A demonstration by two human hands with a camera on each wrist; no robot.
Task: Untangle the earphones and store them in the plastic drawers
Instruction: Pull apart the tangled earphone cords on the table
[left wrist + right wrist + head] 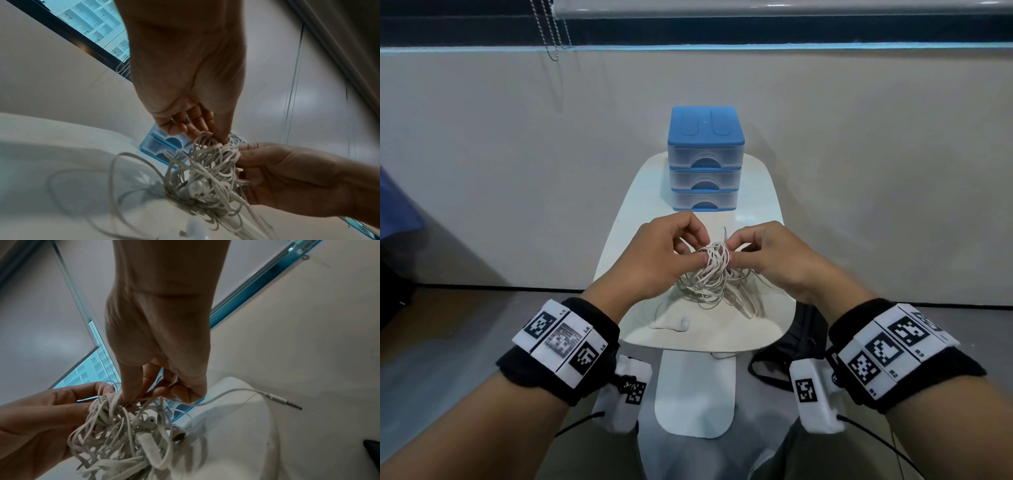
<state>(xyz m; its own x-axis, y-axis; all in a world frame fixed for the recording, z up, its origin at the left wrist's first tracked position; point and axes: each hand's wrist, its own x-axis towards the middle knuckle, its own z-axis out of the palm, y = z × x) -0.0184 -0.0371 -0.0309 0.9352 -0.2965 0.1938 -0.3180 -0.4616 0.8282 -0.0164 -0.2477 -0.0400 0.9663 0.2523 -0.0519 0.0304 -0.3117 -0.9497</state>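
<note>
A tangled bundle of white earphones [714, 277] [207, 175] [123, 431] hangs just above a small white table [763, 329]. My left hand [664, 253] [197, 123] pinches the top of the tangle from the left. My right hand [760, 253] [156, 382] pinches cords at the top from the right, and a cord with the audio jack [285, 400] trails off from its fingers. One earbud [683, 323] lies on the table near its front edge. The plastic drawers [706, 161], three clear drawers under a blue top, stand at the table's far end, all closed.
A black bag [804, 339] lies on the floor right of the table. A white wall stands close behind the drawers, with a blind chain [551, 31] hanging at upper left. The table is narrow, with its edges close on both sides.
</note>
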